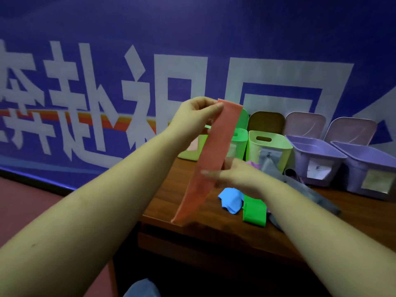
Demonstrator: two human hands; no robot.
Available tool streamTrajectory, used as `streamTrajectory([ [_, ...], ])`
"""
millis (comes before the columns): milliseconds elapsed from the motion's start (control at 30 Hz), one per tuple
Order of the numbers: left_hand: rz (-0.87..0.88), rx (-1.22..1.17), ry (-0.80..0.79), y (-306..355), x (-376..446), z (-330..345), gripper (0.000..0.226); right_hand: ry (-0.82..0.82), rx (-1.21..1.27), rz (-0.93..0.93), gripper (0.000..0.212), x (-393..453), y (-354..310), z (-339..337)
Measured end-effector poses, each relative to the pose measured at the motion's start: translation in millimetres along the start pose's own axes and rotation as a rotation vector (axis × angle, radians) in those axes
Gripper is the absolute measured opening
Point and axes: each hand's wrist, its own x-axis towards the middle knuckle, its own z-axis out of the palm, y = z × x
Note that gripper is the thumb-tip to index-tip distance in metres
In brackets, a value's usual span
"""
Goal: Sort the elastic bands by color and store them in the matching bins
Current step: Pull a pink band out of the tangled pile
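Holding the red elastic band [211, 155] up in the air above the desk [169, 202], the band is kept stretched out flat, most likely so that its colour can be read and its length tidied before it is stored. Its top end is pinched by the left hand [197, 112], thumb in front and curled fingers behind. Lower down, the band is clasped about its middle by the right hand [233, 174], fingers laid across the front face. So the grip is double: one at the top edge, one near the centre, with the lower part of the band hanging free below the right hand towards the desk's near edge.

A row of open bins stands at the back of the desk: a bright green bin [239, 140], a pale green bin [267, 146] and two purple bins [315, 159]. A bin partly hidden behind the band cannot be judged for colour. On the desk a blue band [230, 200], a green band [254, 211] and grey bands [308, 187] lie unsorted, well below the held band.
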Motion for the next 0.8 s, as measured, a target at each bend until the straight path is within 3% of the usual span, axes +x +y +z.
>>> streamTrajectory([
  [267,-0.091,0.135,0.133,-18,8,-35,0.013,-0.174,0.165,0.103,0.012,6,30,30],
  [600,-0.301,0.085,0.227,-92,17,-72,0.014,-0.116,0.155,0.184,0.010,34,71,59],
  [800,-0.362,0.126,0.242,-127,30,-92,0.011,-0.173,0.230,0.212,0.015,62,81,73],
])
